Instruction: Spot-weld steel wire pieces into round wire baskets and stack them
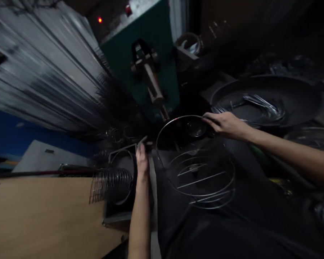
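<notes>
My right hand point(223, 124) pinches the upper rim of a round wire frame point(162, 133). The frame is a large metal hoop with several straight and curved wires at its lower end. A small reddish spot shows on the top of the hoop. My left hand point(142, 158) is raised to the left of the hoop, apart from it, with its fingers stretched out and somewhat blurred. Behind the hoop stands a green machine point(162, 57) with a metal electrode arm point(152, 82) that points down toward the rim.
A stack of wire rings point(110, 181) hangs on a rod at left, beside a wooden board point(48, 216). At right, a dark round tray point(299, 93) holds bent wires point(267, 106). A basket point(189, 43) stands behind. A red light point(100, 20) glows at the top.
</notes>
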Motion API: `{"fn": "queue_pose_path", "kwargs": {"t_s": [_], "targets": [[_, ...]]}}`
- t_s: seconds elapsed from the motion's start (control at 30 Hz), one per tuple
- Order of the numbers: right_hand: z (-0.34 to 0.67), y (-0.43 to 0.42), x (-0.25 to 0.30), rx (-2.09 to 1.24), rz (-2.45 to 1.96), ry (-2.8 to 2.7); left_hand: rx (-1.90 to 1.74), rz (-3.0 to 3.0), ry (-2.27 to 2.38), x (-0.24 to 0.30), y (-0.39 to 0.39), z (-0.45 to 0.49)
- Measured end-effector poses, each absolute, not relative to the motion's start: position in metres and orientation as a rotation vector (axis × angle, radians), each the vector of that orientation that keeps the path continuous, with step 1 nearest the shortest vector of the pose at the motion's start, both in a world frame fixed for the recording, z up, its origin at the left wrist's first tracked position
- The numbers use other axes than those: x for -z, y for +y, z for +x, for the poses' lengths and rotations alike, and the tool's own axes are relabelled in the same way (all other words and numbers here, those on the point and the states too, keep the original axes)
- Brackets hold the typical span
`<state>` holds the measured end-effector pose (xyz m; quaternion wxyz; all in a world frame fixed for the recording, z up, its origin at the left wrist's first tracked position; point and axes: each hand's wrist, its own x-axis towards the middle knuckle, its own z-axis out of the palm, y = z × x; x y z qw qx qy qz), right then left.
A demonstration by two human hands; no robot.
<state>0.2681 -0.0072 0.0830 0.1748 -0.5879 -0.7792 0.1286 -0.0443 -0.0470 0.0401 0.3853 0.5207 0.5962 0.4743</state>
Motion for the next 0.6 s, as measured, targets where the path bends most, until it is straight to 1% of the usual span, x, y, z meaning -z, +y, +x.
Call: {"fn": "queue_pose_path", "kwargs": {"t_s": [0.03, 0.07, 0.13, 0.2, 0.3, 0.43, 0.47, 0.53, 0.6], "targets": [[0.274, -0.009, -0.086, -0.356, -1.679, -2.170, -1.233, 1.109, 1.591, -0.023, -0.066, -0.046], [0.280, -0.010, -0.087, -0.348, -1.694, -2.124, -1.141, 0.931, 1.602, -0.004, -0.084, -0.045], [0.290, -0.013, -0.086, -0.333, -1.717, -2.030, -0.894, 0.650, 1.440, 0.030, -0.115, -0.037], [0.294, -0.017, -0.080, -0.335, -1.718, -1.951, -0.788, 0.492, 1.239, 0.052, -0.130, -0.021], [0.288, -0.026, -0.061, -0.435, -1.642, -1.847, -0.952, 0.412, 1.154, 0.057, -0.119, -0.003], [0.309, -0.036, -0.020, -0.672, -1.515, -1.653, -1.145, 0.368, 1.334, 0.047, -0.076, -0.011], [0.326, -0.042, -0.010, -0.696, -1.567, -1.611, -1.169, 0.385, 1.349, 0.045, -0.065, -0.017], [0.370, -0.064, 0.007, -0.633, -1.863, -1.546, -1.229, 0.434, 1.322, 0.042, -0.050, -0.028], [0.414, -0.088, 0.016, -0.375, -2.359, -1.484, -1.248, 0.520, 1.289, 0.038, -0.044, -0.032]]}}
